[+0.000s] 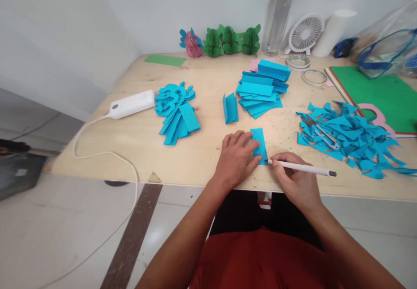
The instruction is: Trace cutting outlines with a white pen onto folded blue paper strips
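A small blue paper rectangle [259, 139] lies flat near the table's front edge. My left hand [235, 161] rests on its left side, fingers stretched out and lying flat. In my right hand [298, 184] is a white pen [308, 167], gripped near its tip, which touches the paper's lower right edge. Just beyond my left hand stands a folded blue paper piece [231, 108]. Behind it is a pile of folded blue papers [259, 90]. Blue cut-out shapes [174, 95] and blue paper strips [182, 121] lie to the left.
Right of my hands, scissors [322, 134] lie on blue scraps [361, 139]. A power strip [132, 104] with a cable is at left. Paper figures [230, 41], a bottle [278, 17], a small fan [305, 33] and tape rolls [298, 61] stand or lie along the back.
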A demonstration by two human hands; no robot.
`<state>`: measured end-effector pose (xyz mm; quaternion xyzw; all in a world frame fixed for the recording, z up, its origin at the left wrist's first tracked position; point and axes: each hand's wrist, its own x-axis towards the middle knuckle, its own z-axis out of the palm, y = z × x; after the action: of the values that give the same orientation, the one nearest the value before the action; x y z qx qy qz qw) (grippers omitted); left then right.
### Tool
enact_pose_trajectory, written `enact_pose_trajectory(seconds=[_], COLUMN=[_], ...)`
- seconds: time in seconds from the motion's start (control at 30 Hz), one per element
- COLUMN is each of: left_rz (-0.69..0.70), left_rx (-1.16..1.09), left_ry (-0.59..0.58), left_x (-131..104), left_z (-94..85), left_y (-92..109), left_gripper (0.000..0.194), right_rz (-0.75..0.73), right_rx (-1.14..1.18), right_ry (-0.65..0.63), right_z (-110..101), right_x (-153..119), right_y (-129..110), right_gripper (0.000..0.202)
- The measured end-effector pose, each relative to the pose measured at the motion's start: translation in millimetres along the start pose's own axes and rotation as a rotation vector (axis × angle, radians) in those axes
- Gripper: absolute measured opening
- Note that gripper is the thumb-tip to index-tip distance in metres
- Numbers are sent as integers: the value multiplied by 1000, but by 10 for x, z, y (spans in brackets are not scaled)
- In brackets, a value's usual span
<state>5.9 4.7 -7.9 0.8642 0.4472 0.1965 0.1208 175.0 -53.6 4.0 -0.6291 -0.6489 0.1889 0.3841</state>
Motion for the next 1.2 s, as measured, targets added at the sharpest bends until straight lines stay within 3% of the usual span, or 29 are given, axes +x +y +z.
enact_pose_trajectory(seconds=[0.7,0.93,1.2], left_rz=[-2,1,1], left_rx=[-4,-3,-6], left_ry=[-3,-7,-3], left_x=[8,7,3], left_z=[0,1,4], left_y=[5,0,-1], left_gripper=[22,22,21], right_rz=[-80,7,-7], right_rx=[-29,21,-19], right_ry=[-17,37,33], right_z=[13,9,26], right_x=[3,-7,-6], right_y=[-8,31,28], right_gripper=[14,15,15])
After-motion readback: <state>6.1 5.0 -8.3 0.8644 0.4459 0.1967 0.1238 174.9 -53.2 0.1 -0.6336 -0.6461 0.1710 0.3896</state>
